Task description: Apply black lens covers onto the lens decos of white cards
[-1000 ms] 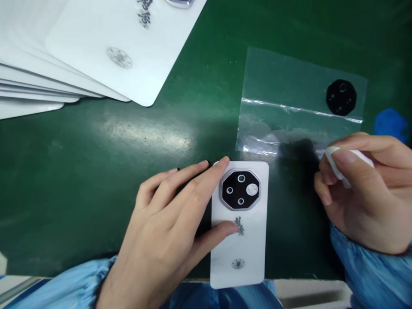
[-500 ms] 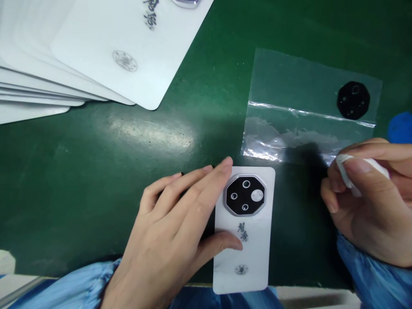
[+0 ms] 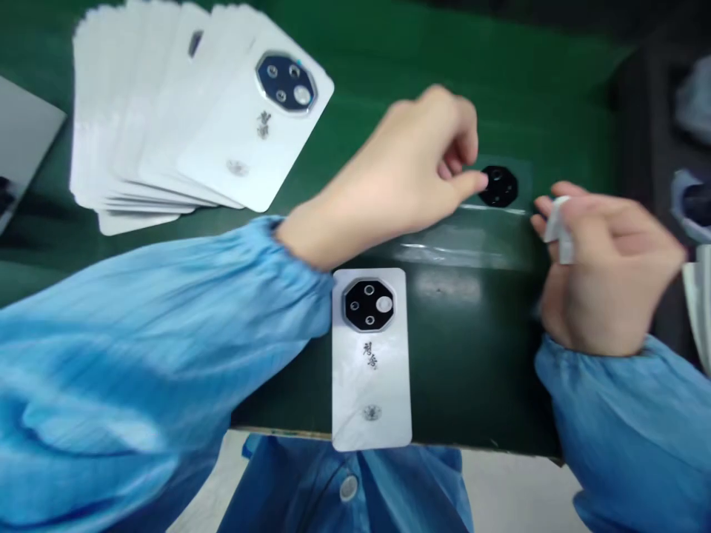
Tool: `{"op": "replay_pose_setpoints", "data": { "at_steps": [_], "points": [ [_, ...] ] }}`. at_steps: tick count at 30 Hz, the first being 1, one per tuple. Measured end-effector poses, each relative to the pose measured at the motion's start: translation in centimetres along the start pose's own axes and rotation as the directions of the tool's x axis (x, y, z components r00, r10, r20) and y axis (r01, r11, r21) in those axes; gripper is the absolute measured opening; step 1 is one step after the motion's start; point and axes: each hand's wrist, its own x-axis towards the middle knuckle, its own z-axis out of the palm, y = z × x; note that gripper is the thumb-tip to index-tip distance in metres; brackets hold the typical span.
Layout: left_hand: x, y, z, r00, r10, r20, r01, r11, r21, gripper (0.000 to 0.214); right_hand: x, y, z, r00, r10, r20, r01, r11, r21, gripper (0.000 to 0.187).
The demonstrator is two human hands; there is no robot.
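My left hand point(image 3: 430, 159) reaches out over a clear plastic bag point(image 3: 444, 252). Its thumb tip meets, or overlaps in view, the left edge of a black octagonal camera lens cover point(image 3: 498, 186) lying on the bag. The fingers are curled with a gap to the thumb, and they hold nothing visible. Pinched in my right hand point(image 3: 605, 252) is a folded white cloth point(image 3: 558, 222), just right of the lens cover. Below my left forearm lies a white phone back cover point(image 3: 372, 392), its black octagonal camera module at the top end.
A fanned stack of white phone back covers point(image 3: 222, 141) rests at the upper left. Part of a grey panel point(image 3: 22, 141) shows at the left edge. Dark holders point(image 3: 638, 148) stand at the right. The green table point(image 3: 472, 355) ends at a front edge near my body.
My left hand has left the phone back cover and moved up and right to the lens cover. My right hand still pinches the cloth. The view has shifted and takes in more of the table.
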Motion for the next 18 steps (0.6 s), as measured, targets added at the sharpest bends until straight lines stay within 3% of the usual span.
{"op": "replay_pose_setpoints", "data": {
  "at_steps": [3,6,13,18],
  "points": [
    [2.6,-0.2,2.7,0.993,0.071,0.098,-0.083,0.989,0.126,0.022,-0.2,0.3,0.0,0.999,-0.010,0.035,0.011,0.999,-0.030,0.003],
    [3.6,-0.2,4.2,0.994,0.026,0.105,-0.052,0.966,0.253,0.034,-0.1,0.6,-0.3,0.997,-0.041,0.059,0.045,0.997,-0.064,0.006],
    [5.4,1.1,5.0,0.979,-0.173,0.112,0.110,0.898,0.425,0.053,-0.2,0.2,-0.2,0.994,-0.073,0.084,0.082,0.991,-0.101,0.014],
    [7.2,1.1,5.1,0.948,-0.227,0.223,0.108,0.890,0.444,0.048,-0.2,0.0,-0.2,0.992,-0.092,0.088,0.102,0.988,-0.118,0.014]
  ]
}}
